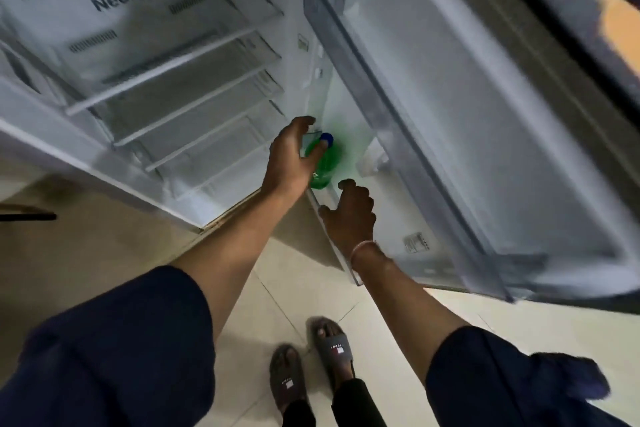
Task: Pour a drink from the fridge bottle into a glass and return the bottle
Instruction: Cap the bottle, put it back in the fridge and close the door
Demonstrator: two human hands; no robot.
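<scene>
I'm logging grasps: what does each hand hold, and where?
The left hand grips the green bottle at its shoulder, below the blue cap. The right hand rests on the door shelf rim.

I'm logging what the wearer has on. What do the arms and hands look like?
Both arms wear dark navy sleeves pushed up above the elbow, forearms bare. The right hand has a thin pale band at the wrist. The left hand is bare, without rings or gloves.

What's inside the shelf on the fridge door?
A green bottle with a blue cap stands in the lower door shelf. The left hand covers part of it, and the bottle's bottom is hidden.
</scene>
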